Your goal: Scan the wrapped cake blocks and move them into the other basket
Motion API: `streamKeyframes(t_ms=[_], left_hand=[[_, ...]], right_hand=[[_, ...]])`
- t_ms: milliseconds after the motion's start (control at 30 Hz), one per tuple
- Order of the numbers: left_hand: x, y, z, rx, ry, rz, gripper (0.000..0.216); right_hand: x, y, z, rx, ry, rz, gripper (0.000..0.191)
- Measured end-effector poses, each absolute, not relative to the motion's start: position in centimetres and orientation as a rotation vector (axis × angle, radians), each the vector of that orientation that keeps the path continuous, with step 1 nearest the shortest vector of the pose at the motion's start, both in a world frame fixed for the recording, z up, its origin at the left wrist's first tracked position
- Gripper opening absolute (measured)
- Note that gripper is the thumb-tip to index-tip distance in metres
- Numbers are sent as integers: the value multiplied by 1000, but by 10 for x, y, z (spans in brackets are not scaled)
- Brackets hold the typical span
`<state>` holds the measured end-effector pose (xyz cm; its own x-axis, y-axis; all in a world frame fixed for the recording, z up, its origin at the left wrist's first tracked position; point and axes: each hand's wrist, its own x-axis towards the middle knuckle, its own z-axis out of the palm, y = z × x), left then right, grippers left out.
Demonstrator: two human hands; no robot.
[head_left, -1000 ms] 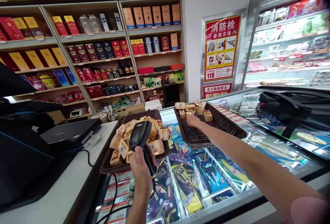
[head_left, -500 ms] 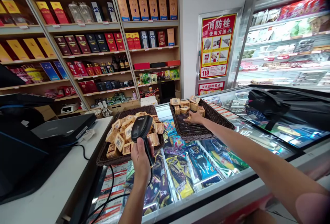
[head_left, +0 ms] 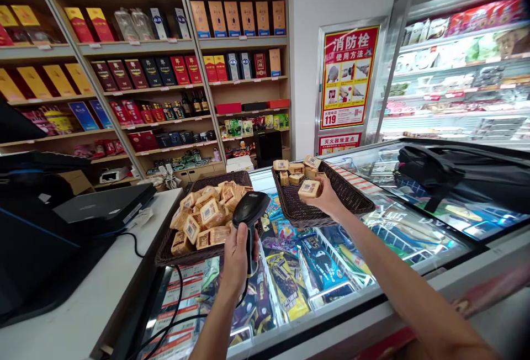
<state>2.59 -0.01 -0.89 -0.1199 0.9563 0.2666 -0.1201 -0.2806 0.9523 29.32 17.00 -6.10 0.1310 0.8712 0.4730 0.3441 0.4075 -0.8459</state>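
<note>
My left hand (head_left: 239, 258) grips a black corded barcode scanner (head_left: 249, 213), its head turned toward the right. My right hand (head_left: 328, 197) holds a small tan wrapped packet (head_left: 309, 189) with a barcode label, lifted just above the right wicker basket (head_left: 351, 197). A few more such packets (head_left: 295, 169) lie at that basket's far end. The left wicker basket (head_left: 184, 252) is heaped with several of the same packets (head_left: 205, 216), just left of the scanner. Both baskets rest on a glass-topped freezer (head_left: 331, 288).
A white counter (head_left: 83, 310) at left carries a black register terminal (head_left: 37, 233) and the scanner's cable (head_left: 176, 307). A black bag (head_left: 455, 169) lies on the freezer at right. Shelves of boxed goods (head_left: 165, 73) fill the back wall; an open cooler (head_left: 455, 67) stands at right.
My right hand picked a packet out of the right basket and lifted it toward me. My left hand shifted the scanner right, off the left basket's pile.
</note>
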Motion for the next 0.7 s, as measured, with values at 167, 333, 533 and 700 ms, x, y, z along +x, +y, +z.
streamKeyframes(t_ms=[167,333,533,700], left_hand=[[23,2,-13,1315,1022,1398,59],[18,1,-13,1537,1041,1241,57],[22,-5,-10,1694,1080,1126,58],[26,-5,-10,1711,1075,1128,56]], right_hand=[[285,133,-60,-882,-1473,783,90],[290,114,-51,-650,-1638,872,90],[286,105,-46,-595,-1747,826,91],[283,104,-47,-611,-1782,752,89]])
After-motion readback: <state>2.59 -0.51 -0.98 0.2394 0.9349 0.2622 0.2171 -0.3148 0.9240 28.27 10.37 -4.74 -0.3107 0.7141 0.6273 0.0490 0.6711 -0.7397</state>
